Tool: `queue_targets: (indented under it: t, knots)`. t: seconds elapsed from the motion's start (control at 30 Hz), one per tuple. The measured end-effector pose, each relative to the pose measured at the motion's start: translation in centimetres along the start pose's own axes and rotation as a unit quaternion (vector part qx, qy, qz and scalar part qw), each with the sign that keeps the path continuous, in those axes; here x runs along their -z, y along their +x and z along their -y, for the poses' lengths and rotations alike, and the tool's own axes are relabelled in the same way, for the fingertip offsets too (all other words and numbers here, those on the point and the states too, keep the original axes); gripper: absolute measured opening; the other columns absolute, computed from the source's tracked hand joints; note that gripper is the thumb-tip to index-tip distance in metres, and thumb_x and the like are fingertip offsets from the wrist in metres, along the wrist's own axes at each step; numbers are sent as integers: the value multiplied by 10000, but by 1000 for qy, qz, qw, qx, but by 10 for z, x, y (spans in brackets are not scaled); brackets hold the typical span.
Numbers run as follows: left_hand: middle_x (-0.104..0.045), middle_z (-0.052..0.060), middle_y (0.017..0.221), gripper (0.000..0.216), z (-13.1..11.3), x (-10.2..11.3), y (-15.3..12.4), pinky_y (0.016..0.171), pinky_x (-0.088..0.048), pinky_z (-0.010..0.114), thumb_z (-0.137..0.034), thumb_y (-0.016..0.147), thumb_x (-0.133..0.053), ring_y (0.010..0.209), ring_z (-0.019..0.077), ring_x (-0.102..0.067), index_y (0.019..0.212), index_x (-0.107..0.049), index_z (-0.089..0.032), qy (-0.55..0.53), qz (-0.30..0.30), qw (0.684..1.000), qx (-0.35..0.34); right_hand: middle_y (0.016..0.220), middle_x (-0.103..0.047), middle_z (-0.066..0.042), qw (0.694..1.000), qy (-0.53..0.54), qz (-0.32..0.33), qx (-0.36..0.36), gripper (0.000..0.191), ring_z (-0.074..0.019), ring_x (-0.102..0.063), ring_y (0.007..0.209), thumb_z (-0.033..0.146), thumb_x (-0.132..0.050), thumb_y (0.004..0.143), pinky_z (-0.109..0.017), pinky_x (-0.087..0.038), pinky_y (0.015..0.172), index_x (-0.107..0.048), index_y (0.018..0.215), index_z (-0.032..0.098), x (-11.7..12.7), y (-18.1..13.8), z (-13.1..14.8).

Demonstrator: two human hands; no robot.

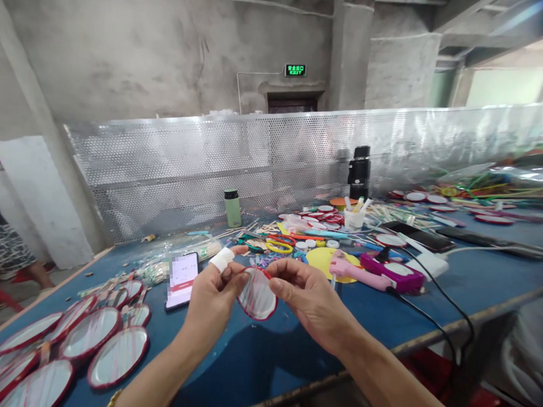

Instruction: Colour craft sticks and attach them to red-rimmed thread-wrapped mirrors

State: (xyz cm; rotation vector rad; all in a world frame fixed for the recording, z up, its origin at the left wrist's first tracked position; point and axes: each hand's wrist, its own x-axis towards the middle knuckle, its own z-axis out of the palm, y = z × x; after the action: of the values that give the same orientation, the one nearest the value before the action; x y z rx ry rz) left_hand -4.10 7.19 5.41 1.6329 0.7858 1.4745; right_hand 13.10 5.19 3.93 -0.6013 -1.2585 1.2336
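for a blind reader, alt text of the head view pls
A person's left hand and right hand hold a red-rimmed disc over a blue table. At left lie more discs and a phone; at right, a pink glue gun.

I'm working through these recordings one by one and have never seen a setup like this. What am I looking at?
There is no machine here: a person works with two bare hands. The single picture comes from a camera worn on their head, looking forward and down. The left hand and right hand hold a small red-rimmed disc between them, above a blue table. To the left lie larger discs with red rims and a lit phone. To the right is what looks like a pink glue gun. Farther back stand a green bottle and a black flask.
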Motion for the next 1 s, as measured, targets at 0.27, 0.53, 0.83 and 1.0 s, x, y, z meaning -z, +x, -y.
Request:
queue_targets:
  t: [0.27, 0.53, 0.83, 1.0]
  knots:
    - [-515, -69, 647, 398, 2, 0, -1, 556, -373, 230, -280, 834, -682, 580, 94, -455, 1206, -610, -157, -5, 9, 1000, 4, 830, -677, 12, 1000, 4, 2, 2, 271, -106, -581, 746, 349, -858, 735, -227, -446, 699, -712, 894, 186, 0, -1, -2]
    - [-547, -62, 670, 529, 3, 1, 0, 570, -387, 240, -314, 823, -684, 593, 101, -476, 1294, -536, -123, -12, 17, 999, 25, 937, -692, 5, 1000, 6, 11, 13, 296, -111, -613, 850, 346, -847, 758, -224, -474, 777, -712, 985, 212, 1, -3, -2]
    - [-555, -59, 684, 463, 5, 1, -1, 583, -387, 239, -312, 823, -679, 606, 99, -470, 1219, -547, -110, -9, 19, 1000, 19, 856, -661, 22, 998, -40, 16, 45, 252, -85, -585, 773, 358, -822, 789, -201, -457, 709, -688, 935, 201, 1, -3, 1]
    - [-567, -51, 696, 351, 3, -1, -2, 599, -399, 240, -300, 809, -680, 614, 99, -477, 1104, -596, -129, -8, 15, 1000, 19, 837, -657, 25, 998, -38, 9, 43, 253, -82, -582, 755, 357, -826, 783, -200, -453, 700, -682, 918, 198, 0, -4, 0]
